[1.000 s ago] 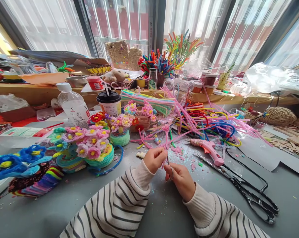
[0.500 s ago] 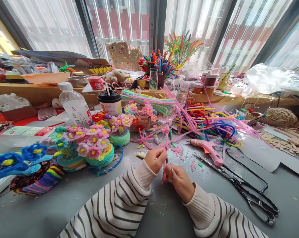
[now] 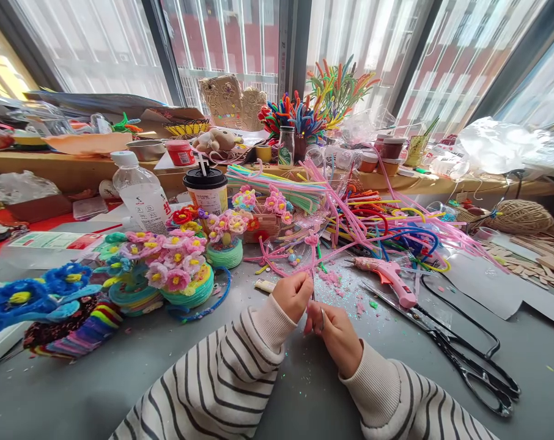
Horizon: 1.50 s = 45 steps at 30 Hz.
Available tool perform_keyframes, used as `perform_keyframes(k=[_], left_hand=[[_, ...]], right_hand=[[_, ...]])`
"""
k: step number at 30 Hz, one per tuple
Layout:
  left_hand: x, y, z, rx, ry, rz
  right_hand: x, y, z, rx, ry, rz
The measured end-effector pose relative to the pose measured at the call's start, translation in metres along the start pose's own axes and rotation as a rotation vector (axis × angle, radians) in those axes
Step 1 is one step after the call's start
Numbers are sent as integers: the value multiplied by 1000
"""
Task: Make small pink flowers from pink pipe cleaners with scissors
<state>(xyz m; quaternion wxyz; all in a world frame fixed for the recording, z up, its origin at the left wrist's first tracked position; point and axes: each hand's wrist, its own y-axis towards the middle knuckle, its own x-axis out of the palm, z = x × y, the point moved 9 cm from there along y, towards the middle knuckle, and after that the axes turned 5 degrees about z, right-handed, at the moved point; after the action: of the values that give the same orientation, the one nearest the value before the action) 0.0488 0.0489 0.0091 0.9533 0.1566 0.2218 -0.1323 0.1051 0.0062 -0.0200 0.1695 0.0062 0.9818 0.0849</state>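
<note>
My left hand [image 3: 293,296] is closed in a pinch around a pink pipe cleaner [image 3: 312,260], which rises upright above the fingers and ends in a small bunched pink tip. Just below and to the right, my right hand [image 3: 334,335] has its thumb and fingers pressed together at the lower end of the same stem; a ring shows on one finger. A thin dark line runs between the two hands. The fingers hide most of the lower stem. Behind lies a loose pile of pink pipe cleaners [image 3: 350,217].
Right of my hands lie a pink glue gun [image 3: 389,278] and large black-handled scissors [image 3: 455,351]. Pipe-cleaner flower pots [image 3: 189,287] stand to the left, near a plastic bottle [image 3: 142,195] and a lidded cup [image 3: 206,194]. Glitter and pink scraps [image 3: 329,279] dot the grey table.
The view has shifted slightly, moving the scene a little to the right. The right hand's fingers have curled in more at the stem; the left hand keeps its pinch.
</note>
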Motion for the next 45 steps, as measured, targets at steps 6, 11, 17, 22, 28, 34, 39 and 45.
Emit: perform_keyframes(k=[6,11,17,22,28,34,39,45], left_hand=[[5,-4,1,13,4,-35],[3,-3,3,28,17,-28],[4,-1,3,7,21,-44],[2,-2,2,14,23,-37],[-3,0,0,0,0,4],[-3,-1,5,27,-3,-4],[-1,-3,8,59,22,-23],[4,-6,16,99,-18,-90]], right_hand=[[3,1,3,32,90,-22],[-3,1,3,26,45,22],[-10,1,5,44,-3,71],[-11,1,4,41,-11,76],[-14,3,0,37,-13,89],[-4,3,1,41,58,-40],[-2,3,2,26,81,-58],[-6,3,6,15,104,-26]])
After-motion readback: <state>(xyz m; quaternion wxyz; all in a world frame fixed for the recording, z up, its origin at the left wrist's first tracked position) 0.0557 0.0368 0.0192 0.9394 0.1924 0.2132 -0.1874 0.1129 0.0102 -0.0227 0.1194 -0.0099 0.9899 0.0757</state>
